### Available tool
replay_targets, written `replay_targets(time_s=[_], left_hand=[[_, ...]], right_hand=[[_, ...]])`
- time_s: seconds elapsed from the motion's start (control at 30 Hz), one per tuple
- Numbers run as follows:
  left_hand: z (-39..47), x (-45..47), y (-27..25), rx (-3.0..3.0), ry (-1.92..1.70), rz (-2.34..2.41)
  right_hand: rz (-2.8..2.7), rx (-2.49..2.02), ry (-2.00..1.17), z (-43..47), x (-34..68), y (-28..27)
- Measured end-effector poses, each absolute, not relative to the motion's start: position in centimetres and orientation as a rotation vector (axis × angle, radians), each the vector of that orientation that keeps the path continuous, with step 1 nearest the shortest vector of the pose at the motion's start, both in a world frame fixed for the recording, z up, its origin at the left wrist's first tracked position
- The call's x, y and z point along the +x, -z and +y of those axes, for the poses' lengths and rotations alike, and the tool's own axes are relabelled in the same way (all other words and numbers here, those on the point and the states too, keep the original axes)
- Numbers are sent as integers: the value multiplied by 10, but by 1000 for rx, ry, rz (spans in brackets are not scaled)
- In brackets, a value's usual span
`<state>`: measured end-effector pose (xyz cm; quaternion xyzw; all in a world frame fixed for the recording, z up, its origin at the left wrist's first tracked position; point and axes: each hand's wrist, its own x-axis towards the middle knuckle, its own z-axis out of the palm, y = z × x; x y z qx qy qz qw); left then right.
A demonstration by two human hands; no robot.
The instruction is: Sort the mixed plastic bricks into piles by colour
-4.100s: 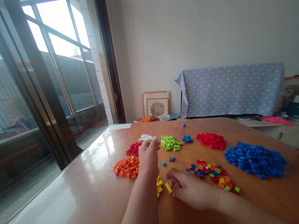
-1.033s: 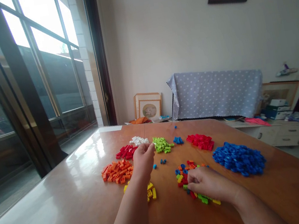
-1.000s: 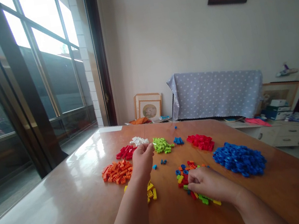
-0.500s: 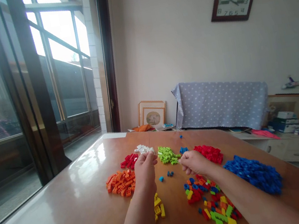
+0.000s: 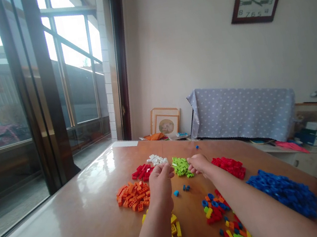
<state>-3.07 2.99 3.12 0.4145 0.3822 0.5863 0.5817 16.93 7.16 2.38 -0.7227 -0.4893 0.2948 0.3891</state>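
Observation:
My left hand point(image 5: 161, 181) is closed in a pinch just in front of the white bricks point(image 5: 155, 160); what its fingertips hold, if anything, is too small to make out. Beside the lime green bricks point(image 5: 181, 166), on their right, my right hand point(image 5: 200, 165) has its fingers curled together, and their contents are hidden. Red bricks point(image 5: 140, 172) and orange bricks point(image 5: 132, 196) lie left of my left hand. Yellow bricks point(image 5: 174, 228) show partly behind my left forearm. A few small blue pieces point(image 5: 186, 188) and a light blue piece point(image 5: 176, 193) lie between my arms.
A red pile point(image 5: 228, 167) and a large blue pile point(image 5: 283, 192) lie to the right on the brown table point(image 5: 83, 230). Mixed bricks point(image 5: 214, 208) are partly covered by my right forearm. One blue piece point(image 5: 197, 147) lies near the far edge. A glass door point(image 5: 78, 79) stands left.
The view has shifted slightly, moving the scene rightward. My right hand has moved a little farther over the table, and the small blue heap by the green bricks is now hidden behind it.

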Motion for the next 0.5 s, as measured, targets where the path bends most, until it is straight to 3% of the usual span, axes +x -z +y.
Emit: replay_targets(time_s=[0.5], left_hand=[[8, -17, -37, 1239, -1144, 895]], right_hand=[[-1230, -1782, -785, -68, 239, -20]])
